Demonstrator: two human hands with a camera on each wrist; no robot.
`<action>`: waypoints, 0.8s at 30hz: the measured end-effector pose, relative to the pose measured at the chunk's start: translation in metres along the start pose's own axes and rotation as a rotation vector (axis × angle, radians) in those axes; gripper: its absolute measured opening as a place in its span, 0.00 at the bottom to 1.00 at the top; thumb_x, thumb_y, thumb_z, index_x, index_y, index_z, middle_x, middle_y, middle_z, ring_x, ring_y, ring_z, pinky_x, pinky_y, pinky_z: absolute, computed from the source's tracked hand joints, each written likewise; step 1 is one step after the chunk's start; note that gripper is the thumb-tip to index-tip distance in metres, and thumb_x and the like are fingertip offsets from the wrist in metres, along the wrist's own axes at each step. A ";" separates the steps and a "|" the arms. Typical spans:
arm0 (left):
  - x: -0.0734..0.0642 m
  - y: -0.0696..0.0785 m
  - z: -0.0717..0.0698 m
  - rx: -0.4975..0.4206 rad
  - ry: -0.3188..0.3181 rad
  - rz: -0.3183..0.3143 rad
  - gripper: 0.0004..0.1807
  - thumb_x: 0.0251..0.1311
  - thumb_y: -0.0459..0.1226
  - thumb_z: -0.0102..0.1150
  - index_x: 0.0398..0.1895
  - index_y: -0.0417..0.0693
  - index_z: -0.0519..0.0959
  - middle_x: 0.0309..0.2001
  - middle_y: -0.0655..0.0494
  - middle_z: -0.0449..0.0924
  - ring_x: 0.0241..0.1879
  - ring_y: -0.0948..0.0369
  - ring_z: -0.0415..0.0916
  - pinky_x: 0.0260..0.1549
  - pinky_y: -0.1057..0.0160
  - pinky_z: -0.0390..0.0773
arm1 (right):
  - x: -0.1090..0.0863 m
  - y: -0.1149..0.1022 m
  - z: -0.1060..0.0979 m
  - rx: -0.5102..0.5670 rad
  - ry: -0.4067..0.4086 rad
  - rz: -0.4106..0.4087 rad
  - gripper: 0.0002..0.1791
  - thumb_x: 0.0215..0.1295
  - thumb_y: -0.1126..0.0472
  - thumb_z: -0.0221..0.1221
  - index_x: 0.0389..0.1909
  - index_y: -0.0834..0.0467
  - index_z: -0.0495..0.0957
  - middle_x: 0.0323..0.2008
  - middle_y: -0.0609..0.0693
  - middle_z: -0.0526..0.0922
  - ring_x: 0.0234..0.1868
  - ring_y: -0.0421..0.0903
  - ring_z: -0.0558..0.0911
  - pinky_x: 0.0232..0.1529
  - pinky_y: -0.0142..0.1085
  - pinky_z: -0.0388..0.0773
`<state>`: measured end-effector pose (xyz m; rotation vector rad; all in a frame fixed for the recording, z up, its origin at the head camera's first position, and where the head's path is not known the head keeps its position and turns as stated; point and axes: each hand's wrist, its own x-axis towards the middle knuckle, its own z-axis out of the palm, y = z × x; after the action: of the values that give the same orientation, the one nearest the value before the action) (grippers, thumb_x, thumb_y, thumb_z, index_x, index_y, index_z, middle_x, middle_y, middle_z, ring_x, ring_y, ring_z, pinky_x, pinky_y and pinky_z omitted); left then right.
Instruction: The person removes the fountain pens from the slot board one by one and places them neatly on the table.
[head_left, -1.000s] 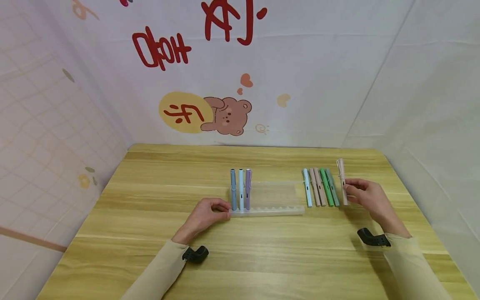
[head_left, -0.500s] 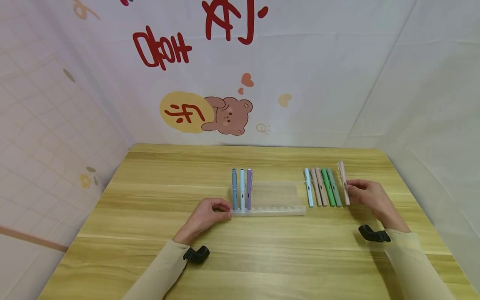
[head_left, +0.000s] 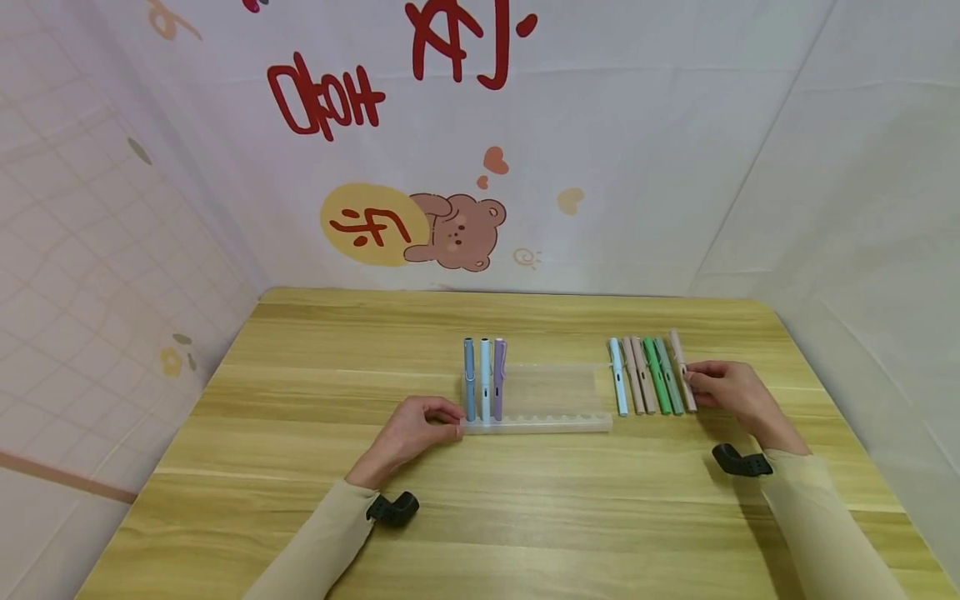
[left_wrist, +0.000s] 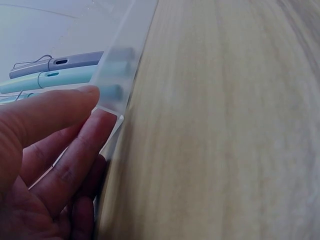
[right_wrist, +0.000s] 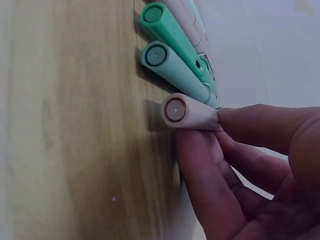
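My left hand (head_left: 416,429) pinches the left end of a clear pen rack (head_left: 555,426) between thumb and fingers. In the rack's left slots stand a blue-grey pen (head_left: 469,379), a light blue pen (head_left: 485,379) and a purple pen (head_left: 498,375). At the right, my right hand (head_left: 731,392) pinches a pale pink pen (head_left: 677,354) by its barrel. The right wrist view shows the pink pen's round end (right_wrist: 175,110) between thumb and fingers, low over the table. Just left of it lies a grey-green pen (head_left: 670,375).
Left of the grey-green pen lie a green pen (head_left: 656,375), two dusty-pink pens (head_left: 638,375) and a light blue pen (head_left: 617,375) in a row, right of the rack. The wooden table (head_left: 525,517) meets a printed cloth wall (head_left: 622,250) at its back edge.
My right hand has moved slightly left and down with the pale pink pen, which now sits closer to the grey-green pen. The left hand has stayed at the rack's end.
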<state>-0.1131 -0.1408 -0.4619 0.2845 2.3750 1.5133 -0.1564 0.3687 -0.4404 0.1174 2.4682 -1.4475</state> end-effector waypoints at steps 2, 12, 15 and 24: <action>0.000 0.000 0.000 0.002 0.000 -0.001 0.08 0.62 0.36 0.72 0.44 0.47 0.88 0.39 0.58 0.87 0.42 0.60 0.81 0.48 0.56 0.76 | 0.001 0.000 0.000 -0.011 -0.004 0.006 0.29 0.81 0.60 0.52 0.67 0.82 0.64 0.56 0.71 0.81 0.41 0.36 0.86 0.44 0.35 0.84; 0.001 0.000 0.000 0.003 0.000 -0.002 0.09 0.62 0.36 0.72 0.44 0.47 0.88 0.39 0.58 0.87 0.42 0.60 0.81 0.48 0.56 0.76 | 0.006 -0.004 0.000 -0.058 -0.014 0.025 0.27 0.80 0.61 0.54 0.64 0.83 0.68 0.53 0.71 0.82 0.40 0.37 0.86 0.42 0.35 0.84; 0.001 0.000 0.000 0.004 0.001 -0.004 0.09 0.61 0.36 0.72 0.44 0.47 0.88 0.39 0.58 0.87 0.42 0.60 0.81 0.48 0.56 0.76 | 0.006 -0.005 -0.001 -0.056 -0.020 0.023 0.26 0.79 0.61 0.54 0.62 0.83 0.69 0.51 0.68 0.84 0.39 0.36 0.86 0.42 0.35 0.84; 0.001 0.000 0.000 0.008 0.002 -0.012 0.09 0.61 0.37 0.72 0.44 0.48 0.88 0.39 0.59 0.87 0.42 0.61 0.81 0.48 0.56 0.75 | 0.004 -0.008 -0.002 -0.091 -0.020 0.019 0.25 0.79 0.62 0.53 0.60 0.82 0.71 0.49 0.67 0.84 0.39 0.36 0.85 0.41 0.34 0.84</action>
<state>-0.1142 -0.1409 -0.4621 0.2708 2.3804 1.4997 -0.1622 0.3660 -0.4342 0.1063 2.5051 -1.3197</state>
